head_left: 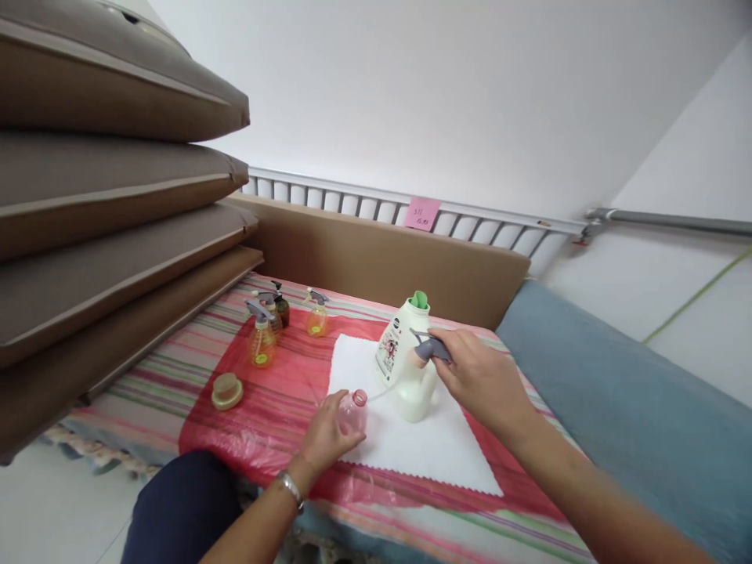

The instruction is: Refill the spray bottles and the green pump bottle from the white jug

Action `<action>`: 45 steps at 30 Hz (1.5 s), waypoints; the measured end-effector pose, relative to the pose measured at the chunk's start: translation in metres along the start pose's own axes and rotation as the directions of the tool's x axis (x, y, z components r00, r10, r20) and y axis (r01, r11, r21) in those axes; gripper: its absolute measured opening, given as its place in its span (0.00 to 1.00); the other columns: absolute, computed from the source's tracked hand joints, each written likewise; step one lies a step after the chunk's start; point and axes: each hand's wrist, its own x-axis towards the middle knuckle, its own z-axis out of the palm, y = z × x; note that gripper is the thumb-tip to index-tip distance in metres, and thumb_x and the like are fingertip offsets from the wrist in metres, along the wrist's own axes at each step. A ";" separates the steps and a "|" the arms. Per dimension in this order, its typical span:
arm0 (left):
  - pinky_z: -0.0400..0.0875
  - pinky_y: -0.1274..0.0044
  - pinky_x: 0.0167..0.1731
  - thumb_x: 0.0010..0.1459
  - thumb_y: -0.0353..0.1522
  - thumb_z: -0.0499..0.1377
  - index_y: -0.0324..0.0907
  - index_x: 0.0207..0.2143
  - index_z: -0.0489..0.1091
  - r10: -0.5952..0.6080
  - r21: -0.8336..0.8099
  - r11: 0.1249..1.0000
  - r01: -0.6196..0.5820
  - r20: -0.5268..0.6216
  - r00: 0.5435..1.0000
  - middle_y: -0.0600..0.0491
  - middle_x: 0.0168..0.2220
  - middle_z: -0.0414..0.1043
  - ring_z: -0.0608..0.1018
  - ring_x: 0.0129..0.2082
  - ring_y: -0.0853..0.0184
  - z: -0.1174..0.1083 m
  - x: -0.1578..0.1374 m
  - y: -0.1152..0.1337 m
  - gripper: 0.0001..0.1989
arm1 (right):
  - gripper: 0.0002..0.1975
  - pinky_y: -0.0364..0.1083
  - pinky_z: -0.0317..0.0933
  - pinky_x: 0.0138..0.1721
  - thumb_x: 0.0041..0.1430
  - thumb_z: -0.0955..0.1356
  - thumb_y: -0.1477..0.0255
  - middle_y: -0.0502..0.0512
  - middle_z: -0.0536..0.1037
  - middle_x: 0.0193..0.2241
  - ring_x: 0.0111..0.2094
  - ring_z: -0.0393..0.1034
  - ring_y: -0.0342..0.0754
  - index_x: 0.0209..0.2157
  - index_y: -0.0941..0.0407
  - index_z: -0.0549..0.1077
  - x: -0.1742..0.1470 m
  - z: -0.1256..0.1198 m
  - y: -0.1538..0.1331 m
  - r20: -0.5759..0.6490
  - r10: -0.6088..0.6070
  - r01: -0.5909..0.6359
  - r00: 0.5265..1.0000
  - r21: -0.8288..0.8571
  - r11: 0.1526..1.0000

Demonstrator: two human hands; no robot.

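My left hand [327,429] is wrapped round a small clear pink bottle [353,415], which stands open-necked on a white cloth [438,458]. Between the fingers of my right hand [479,374] is a grey trigger spray head [433,350] with a peach collar. Its thin clear tube [385,391] slants down to the left, its tip close to the bottle's mouth; I cannot tell whether it is inside. Just behind the spray head stands a white jug [388,349] with a printed label and a green piece [419,299] in its opening, partly hidden by my right hand.
Yellow spray bottles [262,345] and a dark pump bottle [283,311] stand on a red plastic sheet [264,419], left. Nearer lies a pale yellow round container [226,391]. Stacked brown cushions [117,180] rise at left; a brown panel [376,254] lines the back.
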 end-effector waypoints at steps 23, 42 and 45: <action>0.61 0.61 0.52 0.37 0.35 0.66 0.43 0.52 0.59 0.022 0.036 0.999 -0.023 0.036 0.999 0.45 0.49 0.66 0.68 0.51 0.55 0.000 -0.002 0.002 0.37 | 0.13 0.45 0.53 0.27 0.56 0.60 0.80 0.55 0.71 0.34 0.34 0.65 0.50 0.42 0.54 0.65 0.008 0.041 -0.066 0.218 -0.184 0.183 0.958 0.025 0.983; 0.61 0.62 0.50 0.36 0.36 0.67 0.43 0.53 0.57 0.014 0.001 1.000 -0.014 0.031 0.999 0.44 0.50 0.65 0.68 0.50 0.55 0.001 -0.005 -0.004 0.40 | 0.15 0.44 0.59 0.38 0.56 0.61 0.75 0.53 0.77 0.40 0.42 0.70 0.49 0.45 0.51 0.67 0.000 0.072 -0.070 0.460 -0.146 0.002 0.876 0.299 0.954; 0.61 0.62 0.51 0.36 0.37 0.67 0.43 0.54 0.57 0.018 0.002 1.000 -0.018 0.036 0.999 0.44 0.50 0.66 0.68 0.50 0.55 0.001 -0.005 -0.005 0.41 | 0.15 0.45 0.59 0.39 0.55 0.61 0.75 0.54 0.76 0.42 0.43 0.70 0.50 0.45 0.52 0.68 0.000 0.073 -0.071 0.478 -0.122 -0.043 0.870 0.320 0.947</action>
